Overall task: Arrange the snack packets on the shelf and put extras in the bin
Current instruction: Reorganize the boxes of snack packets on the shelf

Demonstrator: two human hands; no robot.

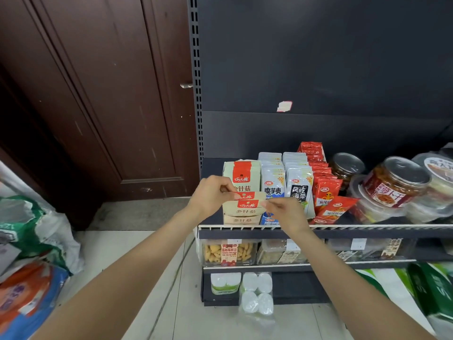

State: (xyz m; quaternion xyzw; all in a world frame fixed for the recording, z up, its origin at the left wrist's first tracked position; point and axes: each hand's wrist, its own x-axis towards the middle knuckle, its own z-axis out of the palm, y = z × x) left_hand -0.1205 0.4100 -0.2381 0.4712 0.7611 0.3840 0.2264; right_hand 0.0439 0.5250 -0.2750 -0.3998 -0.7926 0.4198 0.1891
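Dark metal shelving (318, 233) fills the right of the scene, with a brown wooden door (98, 94) seen to its left and pale floor tiles below. On the upper shelf, a beige carton of snack packets (241, 177) is placed at the left end, just behind the white wire rail (367, 227). To the right of that carton, blue-and-white packets (274, 185) and grey-and-black packets (299, 190) are stood in rows, and further right red packets (326, 192) are lined up, the front one being tipped forward. Beyond the red packets, lidded jars (394, 182) are set.

In front of the carton, a beige packet with a red label (247, 204) is held upright over two more of the same kind. Its left top corner is pinched by the left hand (212, 195), the thumb and fingers being curled onto it. Its right edge is gripped by the fingertips of the right hand (285, 212), which is closed on it too.

Below the carton, on the lower shelf, a clear tub of biscuits (229, 252) is seen. Far left of the shelving, large printed sacks (31, 253) are heaped on the floor. No bin can be made out.
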